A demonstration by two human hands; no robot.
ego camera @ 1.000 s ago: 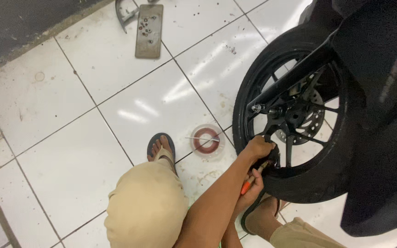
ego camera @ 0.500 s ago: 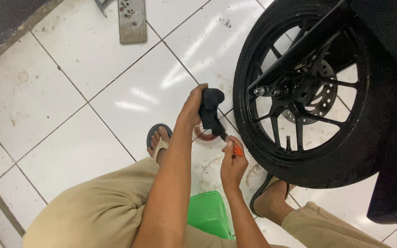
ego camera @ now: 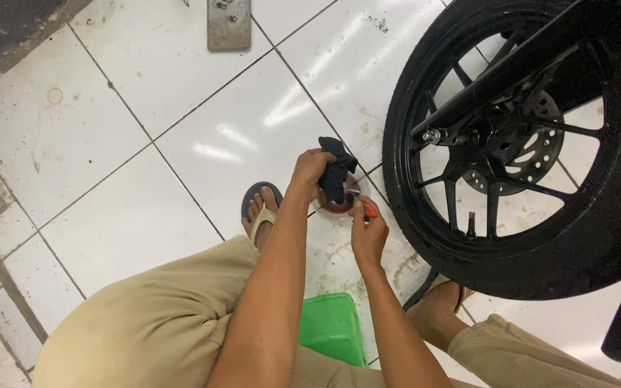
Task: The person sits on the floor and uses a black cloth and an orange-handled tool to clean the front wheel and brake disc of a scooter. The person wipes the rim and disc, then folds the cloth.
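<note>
While the left hand (ego camera: 310, 171) fingers clasp a black rag (ego camera: 336, 167), the right hand (ego camera: 368, 233) pinches an orange-handled tool (ego camera: 365, 207); wiping is under way at frame centre, wheel (ego camera: 468, 237) untouched.

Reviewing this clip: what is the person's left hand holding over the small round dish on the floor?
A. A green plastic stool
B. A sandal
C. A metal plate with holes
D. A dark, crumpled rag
D. The left hand grips a dark, crumpled rag just above the small round dish, while the right hand holds an orange-handled tool beside it.
</note>
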